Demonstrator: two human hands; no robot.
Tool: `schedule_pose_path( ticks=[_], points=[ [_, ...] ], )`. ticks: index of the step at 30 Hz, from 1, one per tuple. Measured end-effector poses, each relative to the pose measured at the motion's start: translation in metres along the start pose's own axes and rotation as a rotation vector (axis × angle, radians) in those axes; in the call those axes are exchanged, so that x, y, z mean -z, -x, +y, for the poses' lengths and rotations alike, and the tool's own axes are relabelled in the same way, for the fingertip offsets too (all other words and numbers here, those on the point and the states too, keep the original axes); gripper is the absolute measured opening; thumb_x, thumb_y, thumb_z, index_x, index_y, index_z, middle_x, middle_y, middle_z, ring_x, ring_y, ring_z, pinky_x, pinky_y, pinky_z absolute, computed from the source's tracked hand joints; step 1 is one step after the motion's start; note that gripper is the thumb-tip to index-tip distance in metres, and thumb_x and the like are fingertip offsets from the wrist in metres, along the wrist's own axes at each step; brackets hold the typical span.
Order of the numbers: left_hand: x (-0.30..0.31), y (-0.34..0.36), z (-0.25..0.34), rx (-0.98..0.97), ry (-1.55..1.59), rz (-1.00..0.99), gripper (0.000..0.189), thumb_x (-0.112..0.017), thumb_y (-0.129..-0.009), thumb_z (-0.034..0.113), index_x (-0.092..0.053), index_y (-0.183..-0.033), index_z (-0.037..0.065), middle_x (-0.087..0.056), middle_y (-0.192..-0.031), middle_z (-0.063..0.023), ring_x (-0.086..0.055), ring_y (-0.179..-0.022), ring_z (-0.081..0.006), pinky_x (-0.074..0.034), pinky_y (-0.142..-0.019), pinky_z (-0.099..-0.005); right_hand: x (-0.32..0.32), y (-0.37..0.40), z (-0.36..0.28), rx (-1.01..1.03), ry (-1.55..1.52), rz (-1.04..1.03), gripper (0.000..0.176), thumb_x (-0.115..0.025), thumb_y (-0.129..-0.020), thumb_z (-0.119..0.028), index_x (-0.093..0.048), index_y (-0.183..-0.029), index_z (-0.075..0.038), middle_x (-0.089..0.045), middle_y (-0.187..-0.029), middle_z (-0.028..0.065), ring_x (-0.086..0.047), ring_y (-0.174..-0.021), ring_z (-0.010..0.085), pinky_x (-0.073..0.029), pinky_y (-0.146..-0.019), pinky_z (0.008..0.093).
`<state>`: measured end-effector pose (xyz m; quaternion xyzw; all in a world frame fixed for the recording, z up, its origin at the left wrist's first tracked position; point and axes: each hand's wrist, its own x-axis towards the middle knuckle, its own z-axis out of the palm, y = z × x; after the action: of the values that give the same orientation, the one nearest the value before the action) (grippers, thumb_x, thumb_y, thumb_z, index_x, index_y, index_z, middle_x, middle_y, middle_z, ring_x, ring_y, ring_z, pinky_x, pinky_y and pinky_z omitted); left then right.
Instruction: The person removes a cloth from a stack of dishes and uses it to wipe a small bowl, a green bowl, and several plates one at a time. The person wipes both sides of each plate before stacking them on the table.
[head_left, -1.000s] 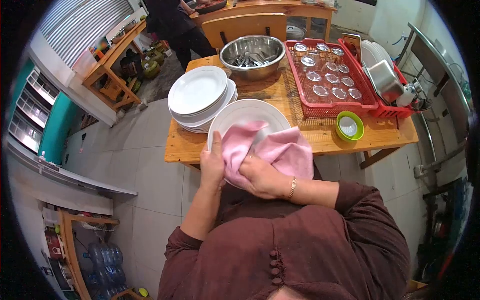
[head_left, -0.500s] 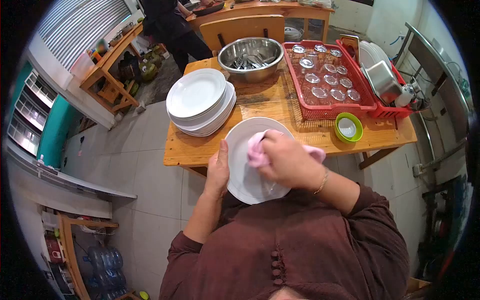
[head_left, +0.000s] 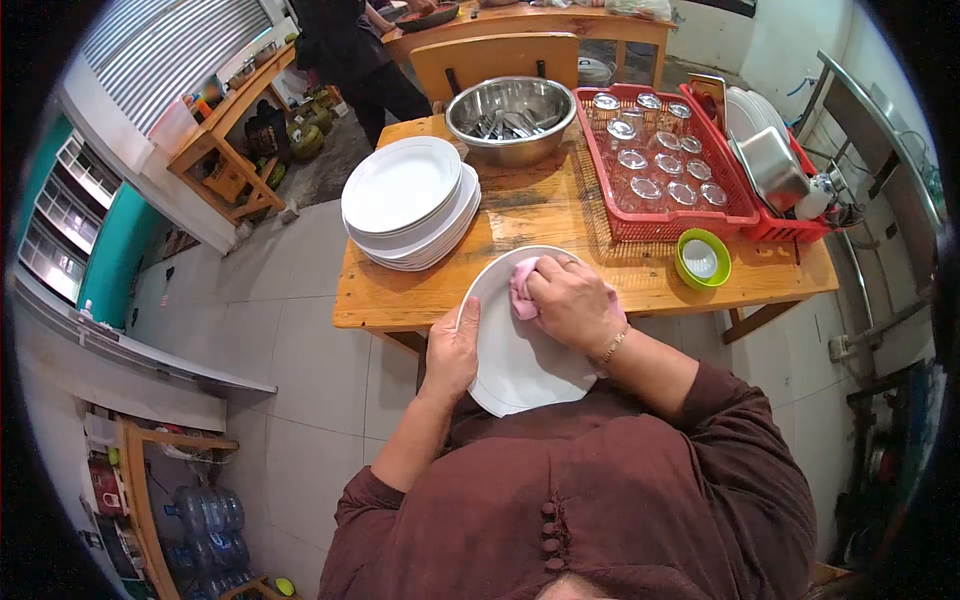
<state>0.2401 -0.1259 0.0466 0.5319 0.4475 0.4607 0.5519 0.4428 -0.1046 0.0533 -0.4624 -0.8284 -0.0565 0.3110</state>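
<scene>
A white plate [head_left: 520, 365] is held tilted in front of my body, at the near edge of the wooden table. My left hand [head_left: 455, 345] grips its left rim, thumb on the upper face and the fingers hidden behind. Bunched in my right hand [head_left: 572, 303] is a pink cloth [head_left: 522, 290], pressed against the upper right part of the plate's face. A stack of white plates [head_left: 405, 190] stands on the table just beyond my left hand.
On the wooden table [head_left: 520, 215] are a steel bowl [head_left: 510, 140] of cutlery, a red basket [head_left: 655, 225] of upturned glasses, a green bowl [head_left: 703, 270], and a red rack [head_left: 775, 225] with plates and a metal container. Behind, a person [head_left: 350, 60] stands at another table.
My right hand and the pink cloth have moved up toward the plate's far rim. The plate has shifted slightly right and down in view, my left hand still on its rim.
</scene>
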Motion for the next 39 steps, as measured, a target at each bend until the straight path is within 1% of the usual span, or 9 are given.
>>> schedule_pose_path(
  ticks=[5, 10, 16, 19, 25, 31, 34, 37, 39],
  points=[
    [-0.006, 0.002, 0.004, 0.011, 0.057, 0.052, 0.045, -0.045, -0.103, 0.034, -0.062, -0.115, -0.006, -0.066, -0.097, -0.0064, -0.057, -0.086, -0.0098, -0.047, -0.078, -0.0244, 0.040, 0.012, -0.013, -0.456, -0.126, -0.827, 0.027, -0.061, -0.085, -0.035, -0.070, -0.091, -0.011, -0.068, -0.094, 0.0171, -0.066, -0.092, 0.0311, -0.051, -0.080, 0.0421],
    [-0.013, -0.002, -0.003, -0.016, 0.095, 0.083, 0.046, -0.046, -0.103, 0.035, -0.062, -0.114, -0.006, -0.067, -0.100, -0.0074, -0.058, -0.088, -0.0108, -0.047, -0.080, -0.0247, 0.032, 0.029, -0.031, -0.100, -0.472, -0.982, 0.028, -0.057, -0.086, -0.036, -0.068, -0.090, -0.010, -0.066, -0.081, 0.0205, -0.064, -0.081, 0.0367, -0.050, -0.076, 0.0424],
    [-0.009, -0.005, 0.019, -0.067, 0.147, 0.134, 0.044, -0.044, -0.104, 0.034, -0.063, -0.112, -0.005, -0.066, -0.100, -0.0065, -0.058, -0.089, -0.0105, -0.046, -0.081, -0.0238, 0.046, -0.026, -0.006, -0.548, -0.641, 0.050, 0.030, -0.053, -0.091, -0.033, -0.063, -0.096, -0.005, -0.065, -0.088, 0.0222, -0.064, -0.085, 0.0403, -0.050, -0.076, 0.0476],
    [-0.018, -0.002, 0.030, -0.147, 0.199, 0.122, 0.044, -0.043, -0.104, 0.034, -0.063, -0.113, -0.004, -0.066, -0.100, -0.0063, -0.058, -0.089, -0.0103, -0.046, -0.081, -0.0234, 0.032, -0.047, -0.006, -0.504, -0.459, 0.320, 0.035, -0.055, -0.090, -0.036, -0.062, -0.092, -0.001, -0.065, -0.089, 0.0223, -0.064, -0.083, 0.0401, -0.050, -0.075, 0.0479],
    [-0.015, -0.011, 0.046, -0.192, 0.262, 0.178, 0.042, -0.043, -0.104, 0.033, -0.063, -0.109, -0.003, -0.066, -0.100, -0.0056, -0.059, -0.086, -0.0100, -0.047, -0.077, -0.0236, 0.015, -0.024, -0.065, -0.035, -0.392, -0.261, 0.031, -0.060, -0.082, -0.033, -0.058, -0.081, -0.002, -0.062, -0.079, 0.0186, -0.062, -0.081, 0.0387, -0.048, -0.074, 0.0479],
    [0.017, -0.015, 0.043, -0.208, 0.242, 0.211, 0.041, -0.046, -0.103, 0.031, -0.063, -0.113, -0.005, -0.067, -0.100, -0.0066, -0.060, -0.086, -0.0094, -0.049, -0.077, -0.0243, 0.052, -0.009, -0.039, -0.166, 0.046, -0.750, 0.029, -0.052, -0.085, -0.030, -0.064, -0.076, -0.005, -0.065, -0.077, 0.0182, -0.063, -0.083, 0.0363, -0.050, -0.075, 0.0477],
    [0.023, -0.010, 0.051, -0.134, 0.164, 0.128, 0.039, -0.049, -0.102, 0.030, -0.062, -0.114, -0.005, -0.067, -0.101, -0.0063, -0.060, -0.086, -0.0089, -0.049, -0.076, -0.0244, 0.076, -0.025, -0.019, -0.316, 0.058, -0.498, 0.025, -0.054, -0.084, -0.027, -0.065, -0.080, -0.005, -0.063, -0.078, 0.0168, -0.062, -0.082, 0.0356, -0.050, -0.073, 0.0476],
    [0.018, -0.005, 0.045, -0.035, 0.039, 0.003, 0.033, -0.051, -0.101, 0.024, -0.063, -0.115, -0.003, -0.067, -0.102, -0.0058, -0.060, -0.088, -0.0093, -0.050, -0.078, -0.0249, 0.079, -0.031, -0.036, -0.086, -0.134, 0.103, 0.023, -0.063, -0.080, -0.025, -0.062, -0.086, -0.003, -0.060, -0.084, 0.0174, -0.061, -0.081, 0.0363, -0.049, -0.072, 0.0460],
    [0.002, 0.001, 0.043, -0.094, 0.233, -0.099, 0.030, -0.053, -0.100, 0.021, -0.063, -0.115, -0.003, -0.067, -0.101, -0.0052, -0.060, -0.088, -0.0094, -0.049, -0.078, -0.0247, 0.062, -0.031, -0.054, 0.077, -0.264, 0.122, 0.028, -0.070, -0.075, -0.024, -0.057, -0.085, -0.001, -0.056, -0.087, 0.0176, -0.060, -0.077, 0.0370, -0.049, -0.069, 0.0452]
  ],
)
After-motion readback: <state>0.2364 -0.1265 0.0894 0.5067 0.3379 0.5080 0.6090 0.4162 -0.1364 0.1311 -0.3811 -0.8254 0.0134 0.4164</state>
